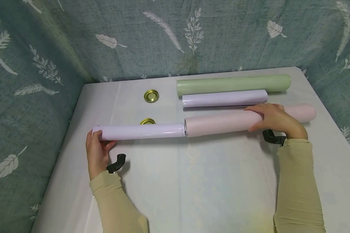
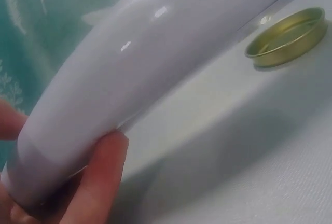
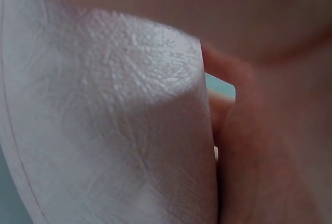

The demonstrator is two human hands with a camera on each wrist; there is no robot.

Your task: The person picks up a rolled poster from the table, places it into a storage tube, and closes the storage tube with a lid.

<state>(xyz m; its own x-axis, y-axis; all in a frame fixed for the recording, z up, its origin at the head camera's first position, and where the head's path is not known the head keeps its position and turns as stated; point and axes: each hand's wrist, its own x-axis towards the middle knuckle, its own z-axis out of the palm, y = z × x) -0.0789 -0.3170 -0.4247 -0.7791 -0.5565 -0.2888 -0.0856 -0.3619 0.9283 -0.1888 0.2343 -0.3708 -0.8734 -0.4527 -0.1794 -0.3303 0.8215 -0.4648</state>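
My left hand [image 1: 97, 153] grips the left end of a shiny lavender roll [image 1: 143, 131], with fingers curled about it in the left wrist view. A pale pink tube [image 1: 218, 123] lies in line with it to the right. Over the tube's right part my right hand [image 1: 275, 119] is wrapped, and the right wrist view shows its wrinkled surface [image 3: 104, 110] close up. The roll's right end meets the tube's left mouth; whether it sits inside cannot be told. Shadow beneath the roll in the left wrist view shows its held end raised off the table.
Behind lie a green tube [image 1: 233, 84] and a second lavender roll [image 1: 224, 99]. A gold round lid [image 1: 151, 96] rests at the back; another gold lid [image 1: 147, 121] is partly hidden behind the held roll. Leaf-patterned curtains [image 1: 134, 64] border the white table [image 1: 210, 181].
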